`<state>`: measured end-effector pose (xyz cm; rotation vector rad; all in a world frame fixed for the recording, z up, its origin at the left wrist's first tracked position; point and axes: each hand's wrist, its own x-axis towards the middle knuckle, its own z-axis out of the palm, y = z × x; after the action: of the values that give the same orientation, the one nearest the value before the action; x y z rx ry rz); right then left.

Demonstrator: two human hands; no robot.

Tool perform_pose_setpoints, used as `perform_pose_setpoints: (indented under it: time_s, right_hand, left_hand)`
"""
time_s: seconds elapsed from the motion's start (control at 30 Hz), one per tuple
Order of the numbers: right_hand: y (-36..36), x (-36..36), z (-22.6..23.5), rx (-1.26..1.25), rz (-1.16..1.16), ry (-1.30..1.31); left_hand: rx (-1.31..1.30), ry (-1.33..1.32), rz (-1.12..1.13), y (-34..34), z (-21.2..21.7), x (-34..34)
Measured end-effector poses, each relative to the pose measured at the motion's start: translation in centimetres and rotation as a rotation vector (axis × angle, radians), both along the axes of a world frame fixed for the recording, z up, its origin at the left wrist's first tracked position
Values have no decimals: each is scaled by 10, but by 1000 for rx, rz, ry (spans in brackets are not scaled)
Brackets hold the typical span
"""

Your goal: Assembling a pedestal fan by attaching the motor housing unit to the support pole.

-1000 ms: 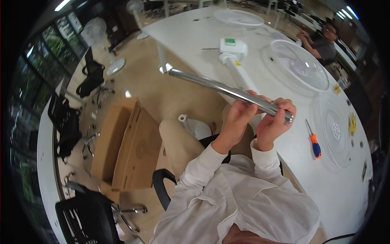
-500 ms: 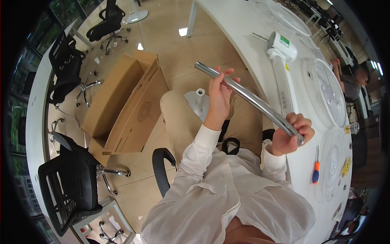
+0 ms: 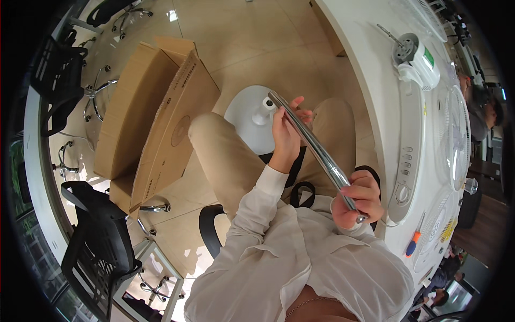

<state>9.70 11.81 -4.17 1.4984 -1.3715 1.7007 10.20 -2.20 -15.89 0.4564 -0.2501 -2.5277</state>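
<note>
A shiny metal pole (image 3: 317, 146) slants across my lap. My right hand (image 3: 358, 199) is wrapped round its lower, thicker end, whose tip pokes out below the fingers. Nearer the upper end, my left hand (image 3: 288, 131) supports the pole between thumb and palm, with some fingers stretched out behind it. On the floor between my knees stands a round white fan base (image 3: 248, 126) with a short upright socket (image 3: 263, 111). The pole's far end lies just over that socket in the picture; whether they touch, I cannot tell.
An open cardboard box (image 3: 166, 123) stands on the floor at my left. On the white table at right lie a white fan motor (image 3: 421, 61) with its control column (image 3: 409, 150), clear fan parts (image 3: 456, 137) and an orange-and-blue screwdriver (image 3: 413, 244). Black office chairs (image 3: 99, 241) stand at left.
My right hand has moved left and down with the pole's lower end, so the pole slants more steeply. The view has shifted, showing more of the round base.
</note>
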Motion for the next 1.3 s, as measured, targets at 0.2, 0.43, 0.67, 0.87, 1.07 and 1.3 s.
perform_pose_setpoints:
  time_s: [0.2,0.43,0.67,0.87,1.07,1.3]
  right_hand:
    - [-29,-18,-25,195,78,-25]
    - [-83,-18,-44,299,128,-54]
    - [-112,-23,-52,272,99,-150]
    - [-136,-32,-42,230,-15,-239]
    - [-164,-49,-37,243,-131,-328]
    - [-177,-63,-32,197,-245,-414]
  left_hand:
    - [112,-221,-18,1,-43,-5]
    - [182,-223,-81,-23,-70,-1]
    - [196,-316,-67,-33,-85,-7]
    - [138,-312,-114,-42,-90,-7]
    - [-229,-584,-253,-58,-102,-8]
    - [-521,-842,-493,-87,-110,-8]
